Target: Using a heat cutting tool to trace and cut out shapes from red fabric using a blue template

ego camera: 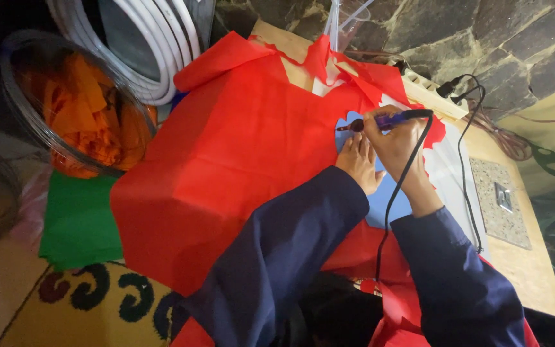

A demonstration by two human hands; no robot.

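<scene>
Rough stone walling (pixel 483 32) backs a wooden table (pixel 534 263) draped with red cloth (pixel 226 160). Near the cloth's far edge the right hand (pixel 396 138) has its fingers curled tight around a blue-handled hot cutter (pixel 380 121), held nearly level with its tip pointing left, just at the rim of a cutout in the red where a light blue sheet (pixel 393 199) shows through. The left hand (pixel 359 160) lies flat beside it, fingers stretched out and pressing on the cloth at the cutout, gripping nothing. A black cord (pixel 396 193) runs from the tool back over the right wrist. Both sleeves are dark blue. Farther left stand a clear bowl (pixel 14 96) of orange fabric (pixel 85 109), a green sheet (pixel 78 218) and coiled white tubing (pixel 162 45).
</scene>
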